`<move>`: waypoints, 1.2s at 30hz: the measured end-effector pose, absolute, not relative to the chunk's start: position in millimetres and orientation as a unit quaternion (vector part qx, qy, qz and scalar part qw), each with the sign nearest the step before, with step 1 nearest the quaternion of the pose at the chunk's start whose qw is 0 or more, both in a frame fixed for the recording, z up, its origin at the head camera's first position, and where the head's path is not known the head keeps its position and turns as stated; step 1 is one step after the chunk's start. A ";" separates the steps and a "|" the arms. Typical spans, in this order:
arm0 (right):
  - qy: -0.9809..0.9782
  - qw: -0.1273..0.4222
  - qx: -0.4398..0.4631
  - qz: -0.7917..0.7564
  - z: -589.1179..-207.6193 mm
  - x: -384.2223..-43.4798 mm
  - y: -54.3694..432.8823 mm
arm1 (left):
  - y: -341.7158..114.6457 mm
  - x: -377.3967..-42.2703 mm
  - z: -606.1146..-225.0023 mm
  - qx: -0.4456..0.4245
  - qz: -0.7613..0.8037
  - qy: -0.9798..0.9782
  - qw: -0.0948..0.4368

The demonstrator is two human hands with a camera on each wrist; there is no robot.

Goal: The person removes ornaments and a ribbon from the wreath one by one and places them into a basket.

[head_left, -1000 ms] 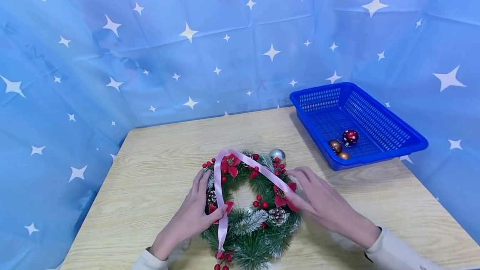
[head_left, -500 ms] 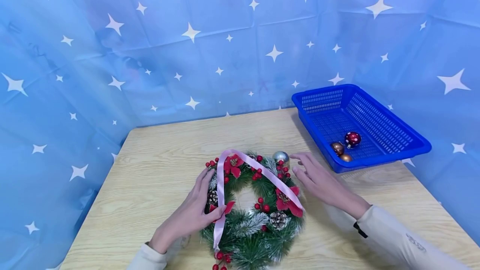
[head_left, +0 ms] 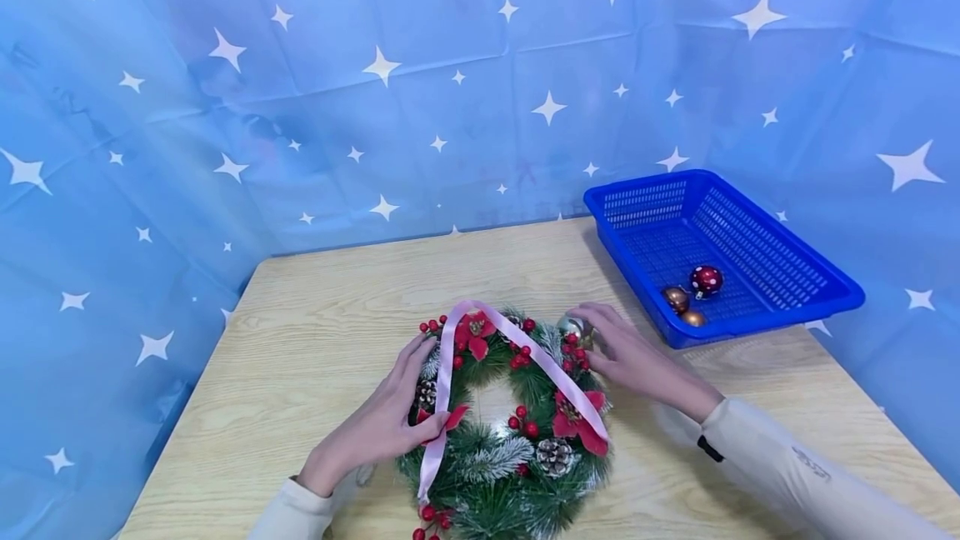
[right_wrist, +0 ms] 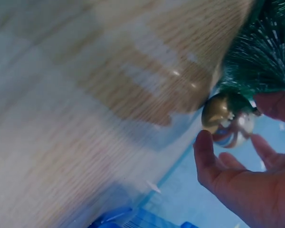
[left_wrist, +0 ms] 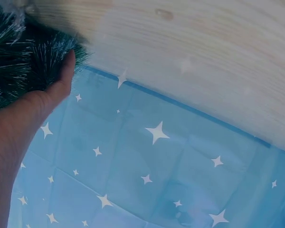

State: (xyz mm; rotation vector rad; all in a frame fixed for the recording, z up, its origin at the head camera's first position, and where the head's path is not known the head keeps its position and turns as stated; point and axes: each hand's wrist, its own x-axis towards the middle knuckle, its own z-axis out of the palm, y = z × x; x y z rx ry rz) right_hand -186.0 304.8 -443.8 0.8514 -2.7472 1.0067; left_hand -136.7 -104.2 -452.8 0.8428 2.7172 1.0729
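Observation:
A green Christmas wreath point(head_left: 502, 490) with red berries, poinsettias and pine cones lies on the table. Draped over it is a pink ribbon point(head_left: 555, 373). My left hand point(head_left: 378, 423) grips the wreath's left side, thumb on top by the ribbon and fingers along the outer edge. At the wreath's upper right, my right hand point(head_left: 637, 357) has its fingers and thumb curled around a shiny silver bauble point(right_wrist: 228, 121); part of the bauble is hidden in the head view. The left wrist view shows the thumb against green needles, the fingers being out of sight.
To the right stands a blue plastic basket point(head_left: 780, 327) holding a red dotted bauble point(head_left: 706, 279), a brown bauble point(head_left: 676, 299) and a small golden one point(head_left: 693, 318). A blue starry curtain point(head_left: 420, 107) hangs behind the wooden table point(head_left: 300, 340).
My right hand has left the ribbon and the wreath's right side, moved away toward the back, and closed around the silver bauble. The left hand stays on the wreath.

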 end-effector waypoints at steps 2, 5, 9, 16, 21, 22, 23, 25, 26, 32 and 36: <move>-0.902 0.040 0.277 0.328 -445.4 -186.4 305.8 | -103.0 -137.9 -453.0 0.281 0.357 0.889 0.055; -0.905 0.042 0.273 0.325 -448.0 -186.1 308.1 | -101.2 -139.6 -454.1 0.284 0.361 0.886 0.061; -0.908 0.051 0.259 0.325 -450.7 -184.6 311.8 | -98.3 -141.5 -457.7 0.290 0.365 0.883 0.060; -0.911 0.062 0.220 0.344 -445.9 -179.2 318.4 | -93.4 -140.9 -460.6 0.286 0.379 0.879 0.053; -0.908 0.102 0.213 0.345 -431.3 -173.6 319.3 | -92.9 -140.7 -462.0 0.275 0.383 0.880 0.055; -0.905 0.112 0.218 0.347 -427.8 -173.9 318.3 | -94.0 -140.1 -462.0 0.273 0.383 0.881 0.053; -0.902 0.119 0.224 0.349 -424.0 -174.7 317.0 | -95.6 -139.3 -462.0 0.269 0.382 0.882 0.052; -0.898 0.134 0.232 0.350 -414.7 -177.3 314.4 | -99.8 -137.6 -461.3 0.266 0.382 0.884 0.044; -0.896 0.137 0.232 0.352 -409.5 -178.9 313.7 | -102.1 -136.9 -460.9 0.264 0.379 0.886 0.038; -0.909 0.157 0.191 0.334 -383.6 -186.5 334.3 | -108.1 -136.4 -460.2 0.262 0.376 0.888 0.027; -0.923 0.172 0.153 0.308 -375.1 -187.4 360.7 | -108.7 -135.5 -461.2 0.265 0.372 0.889 0.022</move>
